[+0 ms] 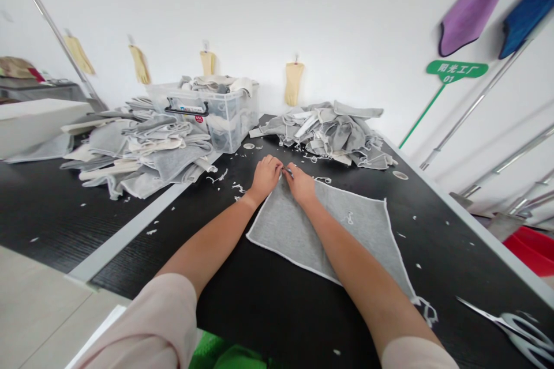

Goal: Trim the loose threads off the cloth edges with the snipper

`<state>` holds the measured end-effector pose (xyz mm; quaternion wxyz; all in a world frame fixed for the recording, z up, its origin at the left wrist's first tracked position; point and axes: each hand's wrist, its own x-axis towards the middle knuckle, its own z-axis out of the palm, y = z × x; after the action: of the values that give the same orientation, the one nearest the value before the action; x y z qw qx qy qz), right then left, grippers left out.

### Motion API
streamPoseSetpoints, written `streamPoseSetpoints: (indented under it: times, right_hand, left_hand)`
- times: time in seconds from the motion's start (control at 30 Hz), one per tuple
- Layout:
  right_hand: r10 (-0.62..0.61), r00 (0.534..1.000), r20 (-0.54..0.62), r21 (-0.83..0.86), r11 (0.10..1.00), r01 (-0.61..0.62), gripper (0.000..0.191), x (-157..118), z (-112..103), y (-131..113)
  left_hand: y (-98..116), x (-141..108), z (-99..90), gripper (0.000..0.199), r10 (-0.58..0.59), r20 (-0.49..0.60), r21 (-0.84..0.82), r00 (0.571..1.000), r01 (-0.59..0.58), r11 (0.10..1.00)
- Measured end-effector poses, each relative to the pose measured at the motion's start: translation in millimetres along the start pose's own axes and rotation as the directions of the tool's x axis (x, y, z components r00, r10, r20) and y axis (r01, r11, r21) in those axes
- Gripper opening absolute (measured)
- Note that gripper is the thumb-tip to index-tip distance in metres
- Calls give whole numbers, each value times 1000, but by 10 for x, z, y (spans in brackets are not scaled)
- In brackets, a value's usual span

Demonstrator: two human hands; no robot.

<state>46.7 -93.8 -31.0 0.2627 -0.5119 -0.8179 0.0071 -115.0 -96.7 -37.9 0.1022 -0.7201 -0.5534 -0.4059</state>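
Note:
A grey cloth (363, 225) with white stitched edges lies flat on the black table, loose thread trailing from its near right corner. At its far left corner my left hand (265, 176) is closed, pinching the cloth's tip. My right hand (300, 183) meets it there, fingers closed around a small dark metal tool (286, 170) whose kind is too small to make out. White thread scraps (350, 217) rest on the cloth. To the right, apart from both hands, lie scissors (504, 323) with grey handles.
Heaped grey cloths (151, 147) lie at the left, beside a clear plastic bin (227, 121) filled with cloths. Another cloth pile (333, 132) sits at the back right. Thread scraps dot the black table (277, 305). Yellow gloves (294, 83) hang on the wall.

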Motion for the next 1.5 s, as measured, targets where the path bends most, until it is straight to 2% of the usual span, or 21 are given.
streamPoseSetpoints:
  times: [0.33,0.63,0.8,0.93,1.0,1.07,1.13,1.2,1.3,1.5]
  right_hand:
    - [-15,1000,-12,-13,1000,15,33,22,31,15]
    - [-31,998,-56,69,997,35,32,31,90,56]
    - [93,990,-108,195,978,-70,37,38,121,138]
    - [209,966,-149,273,948,-163,40,53,128,206]
    - [229,960,-164,293,940,-174,40,60,133,224]
    - [234,958,-164,303,937,-177,41,64,140,231]
    - [234,960,-157,306,935,-178,41,66,150,230]
    - [229,962,-152,308,935,-174,40,66,159,228]
    - [221,963,-151,311,936,-166,39,66,167,229]
    - [253,956,-150,325,926,-194,40,57,137,225]
  left_hand:
    - [10,-3,-5,13,-5,18,62,1000,4,998]
    - [53,0,-49,16,-36,25,64,999,34,997]
    - [21,-8,-49,18,-166,-15,117,986,167,979]
    - [-78,-19,24,25,-269,12,131,963,265,955]
    - [-116,-20,64,28,-244,58,103,968,238,966]
    - [-137,-17,96,26,-169,128,57,977,162,985]
    - [-150,-13,121,23,-99,195,15,976,98,995]
    - [-167,-9,142,19,-77,232,-5,970,81,997]
    - [-215,-6,172,17,-118,233,-13,965,124,992]
    - [-340,3,222,19,-254,145,-39,956,262,964]
